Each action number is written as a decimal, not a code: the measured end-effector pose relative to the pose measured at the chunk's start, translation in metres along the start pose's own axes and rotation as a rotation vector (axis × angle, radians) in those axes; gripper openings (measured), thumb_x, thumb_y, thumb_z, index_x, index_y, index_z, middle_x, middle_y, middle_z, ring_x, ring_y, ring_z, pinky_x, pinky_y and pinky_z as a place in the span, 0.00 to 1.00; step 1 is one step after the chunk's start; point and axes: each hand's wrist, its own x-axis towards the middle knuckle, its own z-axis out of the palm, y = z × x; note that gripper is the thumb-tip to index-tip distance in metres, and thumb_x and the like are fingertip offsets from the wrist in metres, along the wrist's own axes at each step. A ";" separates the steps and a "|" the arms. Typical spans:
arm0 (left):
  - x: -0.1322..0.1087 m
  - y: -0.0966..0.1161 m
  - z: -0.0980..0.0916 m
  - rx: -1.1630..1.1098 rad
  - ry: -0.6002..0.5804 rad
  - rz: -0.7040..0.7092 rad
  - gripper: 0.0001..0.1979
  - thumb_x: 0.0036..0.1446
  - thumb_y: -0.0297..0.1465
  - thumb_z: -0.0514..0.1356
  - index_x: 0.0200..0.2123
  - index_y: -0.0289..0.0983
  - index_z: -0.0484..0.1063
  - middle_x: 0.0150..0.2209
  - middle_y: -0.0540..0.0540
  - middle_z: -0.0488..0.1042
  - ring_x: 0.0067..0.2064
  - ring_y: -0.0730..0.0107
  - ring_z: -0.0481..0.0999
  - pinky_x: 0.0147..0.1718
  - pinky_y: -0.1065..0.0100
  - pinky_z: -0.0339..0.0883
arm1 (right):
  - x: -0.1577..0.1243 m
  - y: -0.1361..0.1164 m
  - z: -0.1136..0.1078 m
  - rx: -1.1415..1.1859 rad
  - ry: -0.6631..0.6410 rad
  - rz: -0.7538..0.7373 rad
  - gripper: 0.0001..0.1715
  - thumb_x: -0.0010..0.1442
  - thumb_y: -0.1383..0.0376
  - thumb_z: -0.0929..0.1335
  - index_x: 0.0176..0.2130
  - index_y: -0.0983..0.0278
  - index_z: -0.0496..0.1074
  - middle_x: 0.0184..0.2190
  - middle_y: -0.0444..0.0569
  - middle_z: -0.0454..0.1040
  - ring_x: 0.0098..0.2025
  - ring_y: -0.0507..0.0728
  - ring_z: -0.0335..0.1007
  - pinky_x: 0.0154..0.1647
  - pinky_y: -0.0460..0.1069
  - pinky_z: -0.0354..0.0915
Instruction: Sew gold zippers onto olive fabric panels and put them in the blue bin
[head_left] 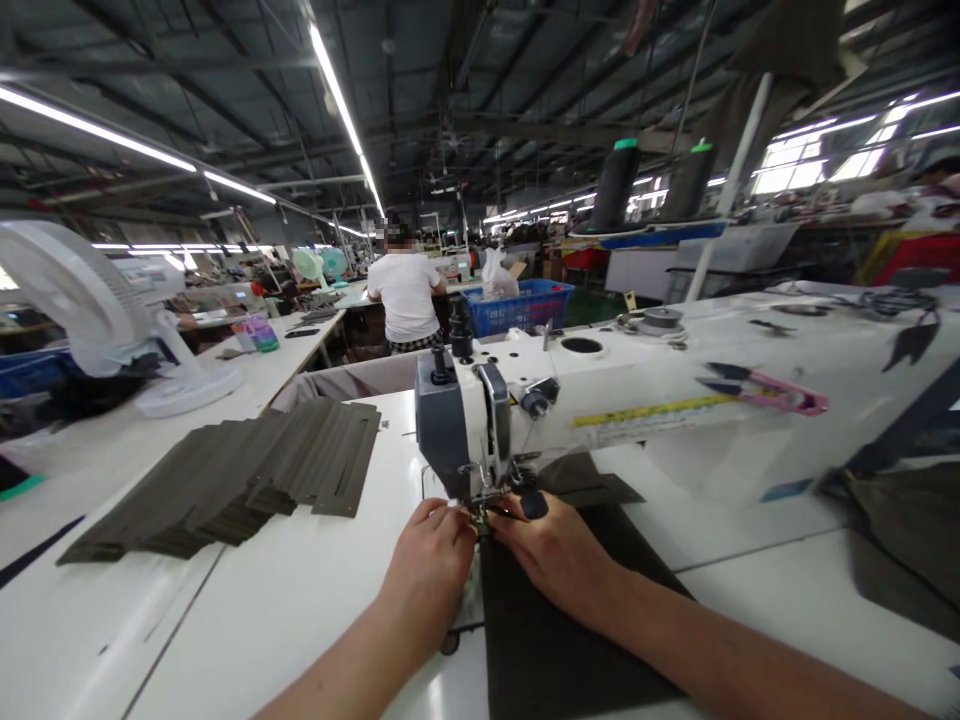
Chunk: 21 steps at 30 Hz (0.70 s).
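Note:
A white sewing machine (645, 410) stands in front of me, its dark-grey head end above both hands. My left hand (431, 560) is closed, fingertips pinched together just left of the needle area; what they hold is hidden. To the right of the needle, my right hand (555, 555) bends its fingers inward over a dark olive fabric panel (555, 640). A thin dark thing and a black oval piece (534, 505) show at its fingers; I cannot make out whether it grips them. The panel runs from under the machine towards me, beneath my right forearm.
Stacked olive fabric pieces (247, 470) lie fanned out on the left of the white table (300, 620). Pink-handled thread snips (787, 392) rest on the machine arm. A white fan (187, 380) stands left. Beyond are a blue basket (517, 310) and a person in white (405, 295).

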 end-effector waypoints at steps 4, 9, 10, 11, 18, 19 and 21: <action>-0.001 0.000 0.001 0.006 0.018 0.007 0.08 0.56 0.21 0.53 0.28 0.33 0.69 0.29 0.44 0.71 0.32 0.65 0.71 0.38 0.61 0.65 | -0.001 0.001 0.002 0.004 0.001 0.025 0.14 0.61 0.71 0.59 0.33 0.64 0.72 0.35 0.51 0.74 0.39 0.55 0.69 0.42 0.49 0.63; -0.002 0.001 0.002 0.001 -0.001 -0.020 0.07 0.56 0.20 0.53 0.30 0.33 0.70 0.31 0.44 0.72 0.35 0.65 0.72 0.42 0.61 0.65 | -0.002 0.002 0.004 0.025 0.029 0.074 0.10 0.59 0.70 0.61 0.35 0.64 0.71 0.37 0.50 0.74 0.40 0.55 0.70 0.41 0.48 0.64; -0.002 0.001 0.002 -0.003 -0.005 -0.026 0.06 0.56 0.21 0.54 0.30 0.33 0.70 0.31 0.44 0.72 0.35 0.65 0.72 0.42 0.61 0.65 | -0.002 0.002 0.004 0.018 0.031 0.067 0.11 0.60 0.70 0.60 0.35 0.63 0.71 0.37 0.50 0.74 0.39 0.55 0.70 0.41 0.48 0.64; -0.002 0.001 0.002 -0.009 -0.010 -0.031 0.06 0.56 0.21 0.54 0.30 0.33 0.70 0.31 0.44 0.72 0.35 0.65 0.72 0.42 0.61 0.65 | -0.002 0.002 0.003 0.006 0.030 0.055 0.12 0.60 0.70 0.60 0.35 0.63 0.72 0.36 0.49 0.75 0.38 0.54 0.70 0.40 0.47 0.64; 0.000 0.002 -0.003 -0.010 -0.064 -0.026 0.06 0.55 0.21 0.55 0.29 0.33 0.70 0.31 0.44 0.73 0.35 0.65 0.72 0.46 0.59 0.62 | 0.000 -0.001 -0.004 -0.047 -0.033 -0.019 0.14 0.58 0.73 0.61 0.37 0.62 0.73 0.37 0.52 0.74 0.40 0.56 0.68 0.42 0.50 0.63; 0.001 0.002 -0.004 -0.008 -0.071 -0.027 0.06 0.55 0.21 0.55 0.29 0.33 0.71 0.30 0.44 0.73 0.35 0.65 0.72 0.47 0.59 0.61 | 0.000 -0.001 -0.005 -0.055 -0.046 -0.026 0.14 0.58 0.74 0.61 0.36 0.63 0.74 0.37 0.52 0.74 0.41 0.56 0.68 0.42 0.50 0.63; 0.001 0.002 -0.006 -0.008 -0.085 -0.031 0.06 0.55 0.21 0.55 0.29 0.33 0.71 0.30 0.45 0.73 0.36 0.64 0.72 0.48 0.58 0.60 | 0.001 -0.001 -0.006 -0.069 -0.074 -0.029 0.14 0.57 0.74 0.61 0.37 0.63 0.73 0.38 0.53 0.73 0.42 0.58 0.67 0.43 0.52 0.63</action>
